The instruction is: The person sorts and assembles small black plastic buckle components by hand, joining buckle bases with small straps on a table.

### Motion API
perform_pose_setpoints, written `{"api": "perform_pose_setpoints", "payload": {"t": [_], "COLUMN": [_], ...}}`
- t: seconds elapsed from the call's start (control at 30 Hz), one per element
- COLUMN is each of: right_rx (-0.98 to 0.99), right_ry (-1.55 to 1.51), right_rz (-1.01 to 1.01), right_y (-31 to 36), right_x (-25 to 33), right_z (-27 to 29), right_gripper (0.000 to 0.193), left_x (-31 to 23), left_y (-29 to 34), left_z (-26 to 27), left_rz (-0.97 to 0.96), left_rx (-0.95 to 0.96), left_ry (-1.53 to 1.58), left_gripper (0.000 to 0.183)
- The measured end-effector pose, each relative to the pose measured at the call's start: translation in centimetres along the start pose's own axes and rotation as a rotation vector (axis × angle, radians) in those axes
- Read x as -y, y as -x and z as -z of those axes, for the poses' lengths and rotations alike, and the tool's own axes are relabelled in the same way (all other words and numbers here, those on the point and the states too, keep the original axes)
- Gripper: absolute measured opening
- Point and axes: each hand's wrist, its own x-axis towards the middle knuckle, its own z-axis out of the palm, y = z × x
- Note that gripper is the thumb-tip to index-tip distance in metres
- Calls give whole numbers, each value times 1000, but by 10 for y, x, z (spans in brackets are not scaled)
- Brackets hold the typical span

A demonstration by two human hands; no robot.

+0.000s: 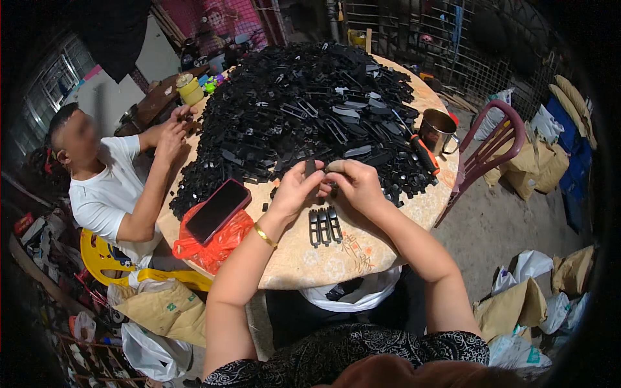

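Note:
Both my hands meet over the near edge of a large heap of small black plastic parts [278, 110]. A dark, flat plastic piece [310, 169] stands up between the fingers of my left hand [296, 189], whose wrist wears a gold bangle. Close beside it, my right hand [356, 183] has its thumb and fingers pinched together; what they grip is mostly hidden by the fingers. Just below my hands, several slotted black plastic pieces [325, 226] lie side by side in a row on the patterned tabletop [297, 268].
A phone [218, 211] rests on a red plastic bag [213, 249]. Right of the heap are an orange-handled tool [425, 155] and a metal mug [438, 131]. A co-worker [113, 178] sits at left, hands at the heap. A purple chair [488, 145] and sacks [527, 171] stand right.

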Motion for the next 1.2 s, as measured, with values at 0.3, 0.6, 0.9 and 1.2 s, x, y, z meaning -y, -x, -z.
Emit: {"api": "perform_pose_setpoints", "payload": {"t": [0.3, 0.6, 0.9, 1.2], "right_rx": [-134, -108, -61, 146], "right_ry": [78, 319, 278, 118], "right_rz": [66, 359, 378, 190], "right_y": [-1, 1, 1, 4], "right_x": [2, 1, -3, 2], "right_z": [0, 0, -1, 3], "right_gripper": [12, 23, 21, 33], "left_x": [11, 11, 10, 7], "left_y": [1, 4, 7, 5], "left_z": [4, -5, -8, -3], "left_rz": [127, 24, -24, 8], "left_rx": [167, 153, 103, 53], "left_ry": [220, 127, 117, 234], "left_gripper": [25, 40, 35, 30]}}
